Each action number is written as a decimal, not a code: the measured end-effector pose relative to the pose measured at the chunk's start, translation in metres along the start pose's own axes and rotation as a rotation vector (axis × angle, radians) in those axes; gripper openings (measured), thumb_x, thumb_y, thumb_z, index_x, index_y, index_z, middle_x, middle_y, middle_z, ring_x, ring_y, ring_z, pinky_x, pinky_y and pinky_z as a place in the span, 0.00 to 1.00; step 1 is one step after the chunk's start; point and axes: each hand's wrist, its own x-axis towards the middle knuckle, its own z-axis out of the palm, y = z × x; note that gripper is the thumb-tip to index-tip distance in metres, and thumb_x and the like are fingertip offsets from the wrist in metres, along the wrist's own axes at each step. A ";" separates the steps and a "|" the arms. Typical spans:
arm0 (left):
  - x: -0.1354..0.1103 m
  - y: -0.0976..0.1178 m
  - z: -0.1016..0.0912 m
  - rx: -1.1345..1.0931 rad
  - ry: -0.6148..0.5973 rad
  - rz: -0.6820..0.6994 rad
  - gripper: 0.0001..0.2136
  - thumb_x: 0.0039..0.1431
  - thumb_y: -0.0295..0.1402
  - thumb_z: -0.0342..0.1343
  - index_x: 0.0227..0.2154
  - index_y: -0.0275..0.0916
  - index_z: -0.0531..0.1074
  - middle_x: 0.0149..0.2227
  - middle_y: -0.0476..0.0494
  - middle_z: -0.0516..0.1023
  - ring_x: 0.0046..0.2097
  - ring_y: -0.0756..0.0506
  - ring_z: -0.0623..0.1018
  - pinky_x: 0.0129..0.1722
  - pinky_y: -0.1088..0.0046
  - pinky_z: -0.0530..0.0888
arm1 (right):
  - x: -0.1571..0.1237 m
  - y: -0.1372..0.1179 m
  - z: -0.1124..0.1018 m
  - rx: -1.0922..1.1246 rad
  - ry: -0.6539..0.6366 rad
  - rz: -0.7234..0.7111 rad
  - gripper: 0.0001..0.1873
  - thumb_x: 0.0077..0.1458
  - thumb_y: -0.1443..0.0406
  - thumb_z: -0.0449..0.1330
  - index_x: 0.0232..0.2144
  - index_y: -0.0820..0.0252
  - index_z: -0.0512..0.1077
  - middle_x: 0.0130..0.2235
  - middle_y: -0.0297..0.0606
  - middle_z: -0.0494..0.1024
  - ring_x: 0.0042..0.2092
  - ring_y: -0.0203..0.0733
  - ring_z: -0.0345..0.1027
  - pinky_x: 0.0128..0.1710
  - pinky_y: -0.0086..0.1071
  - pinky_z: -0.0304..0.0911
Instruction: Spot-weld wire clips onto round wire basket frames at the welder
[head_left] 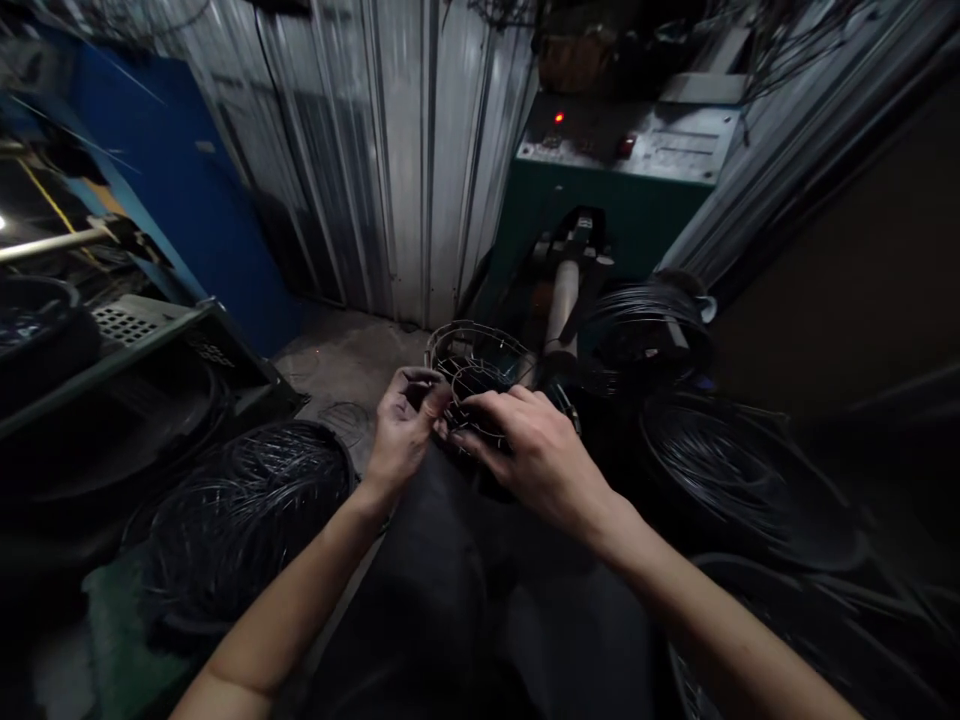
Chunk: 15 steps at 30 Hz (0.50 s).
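A round wire frame (480,372), built like a small basket of thin metal rings joined by cross wires, is between my hands at the centre of the view. My left hand (405,425) pinches its near left edge with thumb and curled fingers. From the right, my right hand (541,445) has thumb and fingers closed on the near rim, close to the left fingertips. Dim light and the fingers hide exactly which wire each hand grips. Below the frame are my dark-clothed legs (442,580).
A green machine (615,190) with a lit red lamp and a thick metal arm stands ahead. Coils of dark wire (255,510) fill a container at left; more wire coils (720,460) lie at right. A green crate (142,350), a blue panel (165,170) and a corrugated wall (397,150) surround the area.
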 end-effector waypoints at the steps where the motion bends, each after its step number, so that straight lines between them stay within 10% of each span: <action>1: 0.001 0.004 0.002 0.008 -0.030 0.018 0.15 0.52 0.44 0.60 0.35 0.40 0.67 0.24 0.54 0.68 0.21 0.56 0.68 0.21 0.81 0.67 | 0.001 0.002 -0.004 0.028 0.003 0.036 0.10 0.55 0.59 0.59 0.35 0.59 0.72 0.31 0.39 0.76 0.33 0.40 0.67 0.33 0.33 0.60; 11: -0.006 0.103 0.010 0.018 -0.312 -0.267 0.18 0.45 0.36 0.65 0.40 0.40 0.70 0.28 0.47 0.74 0.28 0.44 0.79 0.25 0.70 0.77 | 0.018 -0.006 -0.074 0.688 -0.190 0.332 0.11 0.54 0.59 0.58 0.29 0.60 0.73 0.26 0.31 0.73 0.27 0.32 0.65 0.26 0.25 0.60; 15: -0.018 0.108 0.006 -0.059 -0.374 -0.474 0.19 0.45 0.35 0.66 0.41 0.40 0.70 0.33 0.41 0.77 0.38 0.37 0.80 0.33 0.65 0.78 | 0.005 0.002 -0.065 0.843 -0.302 0.497 0.15 0.50 0.54 0.60 0.28 0.60 0.72 0.25 0.31 0.71 0.25 0.32 0.62 0.22 0.25 0.57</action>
